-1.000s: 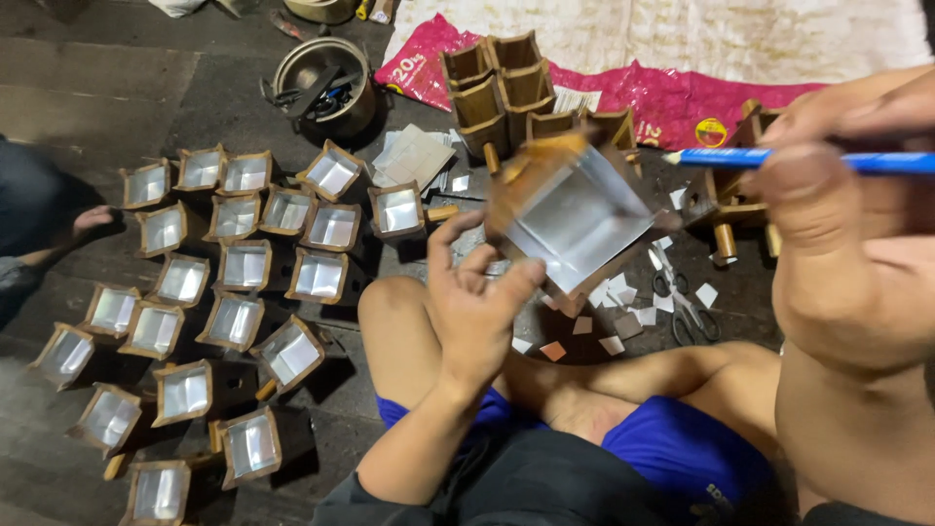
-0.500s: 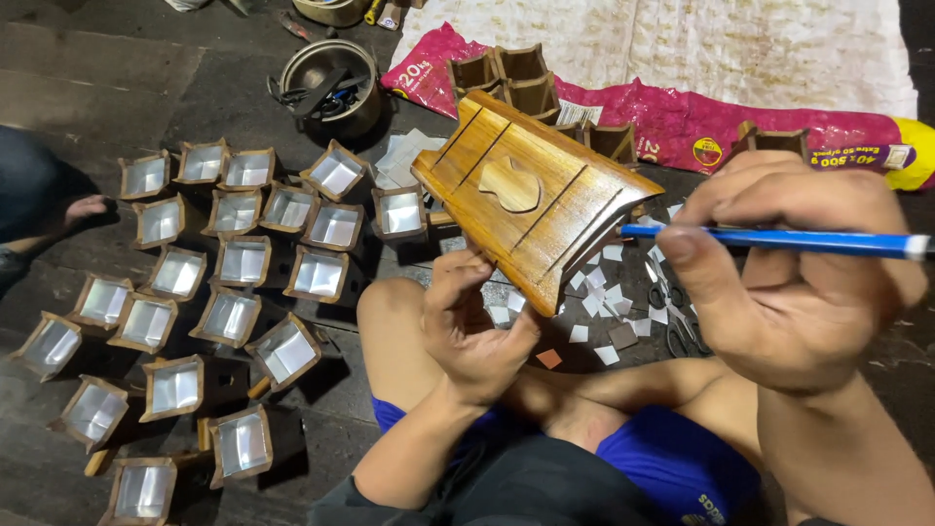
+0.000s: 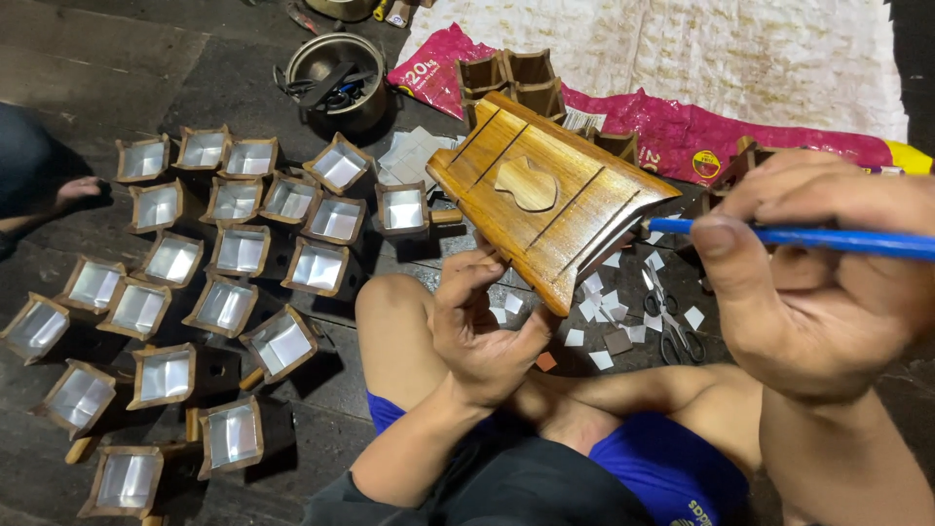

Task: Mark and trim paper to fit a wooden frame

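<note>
Head view: wooden box (image 3: 545, 206), now turned carved side up since a moment ago, held from beneath by left hand (image 3: 482, 326), grip curled on its lower edge. Right hand (image 3: 818, 282), right of box, pinches blue brush (image 3: 828, 238). Mirrored boxes (image 3: 224, 253) on floor, left of box.

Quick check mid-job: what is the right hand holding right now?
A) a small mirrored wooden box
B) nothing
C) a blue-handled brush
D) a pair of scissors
C: the right hand pinches a thin blue-handled brush between thumb and fingers, while the scissors lie on the floor and the left hand props up the wooden piece.
</note>
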